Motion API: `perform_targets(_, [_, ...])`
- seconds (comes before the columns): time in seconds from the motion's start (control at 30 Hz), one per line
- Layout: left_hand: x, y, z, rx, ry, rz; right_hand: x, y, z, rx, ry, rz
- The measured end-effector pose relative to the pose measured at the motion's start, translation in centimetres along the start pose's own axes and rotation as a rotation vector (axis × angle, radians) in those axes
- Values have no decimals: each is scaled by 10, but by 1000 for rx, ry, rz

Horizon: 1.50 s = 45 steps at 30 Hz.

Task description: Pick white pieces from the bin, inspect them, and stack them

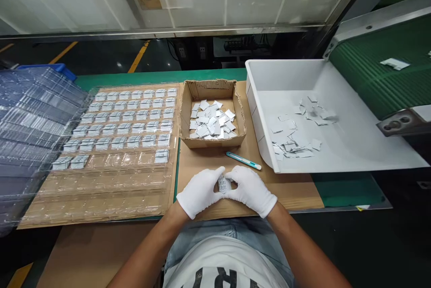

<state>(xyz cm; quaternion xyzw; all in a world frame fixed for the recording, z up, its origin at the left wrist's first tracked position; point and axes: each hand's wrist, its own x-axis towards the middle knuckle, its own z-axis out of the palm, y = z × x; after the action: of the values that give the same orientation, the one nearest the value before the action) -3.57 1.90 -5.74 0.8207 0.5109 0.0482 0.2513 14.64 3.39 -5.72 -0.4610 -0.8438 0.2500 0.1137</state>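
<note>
Both my hands wear white gloves and meet at the front of the cardboard-covered table. Between my left hand [203,190] and my right hand [248,189] is a small stack of thin white pieces [223,185]. Fingers and thumbs of both hands close round its sides. Just beyond my right hand lies a teal and white utility knife [244,161]. A cardboard box [215,143] behind my hands holds a loose heap of flat white pieces [212,121].
To the left, a clear plastic tray [111,189] carries rows of stacked white pieces. Piled clear trays [33,112] stand farther left. On the right, a white bin [289,77] with scattered pieces sits below a green conveyor belt [387,68].
</note>
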Motion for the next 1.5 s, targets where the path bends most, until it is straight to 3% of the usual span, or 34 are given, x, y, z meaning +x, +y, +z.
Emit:
perform_targets(0.13, [-5,-2,1,-70,28,6,0,1,9,1,61,-46])
perform_targets(0.27, [-11,-3,7,-556,131,-11,-11,0,16,73,151,-73])
perform_targets(0.4, [-20,15,0,-1080,117,-220,-30,-11,5,163,244,-49])
perform_targets(0.53, [-27,40,-13,-1320,25,-397,-46,-30,-16,202,343,-28])
perform_targets(0.7, [-25,55,-11,-1336,80,-469,-51,-43,-34,126,234,76])
perform_targets(0.87, [-30,55,-8,-1383,-14,-455,-50,-49,-45,198,100,167])
perform_targets(1.0, [-38,55,-11,-1437,-77,-534,-48,-52,-51,277,50,229])
perform_targets(1.5, [-38,59,-20,-1559,-131,-418,-46,-35,-35,664,-126,348])
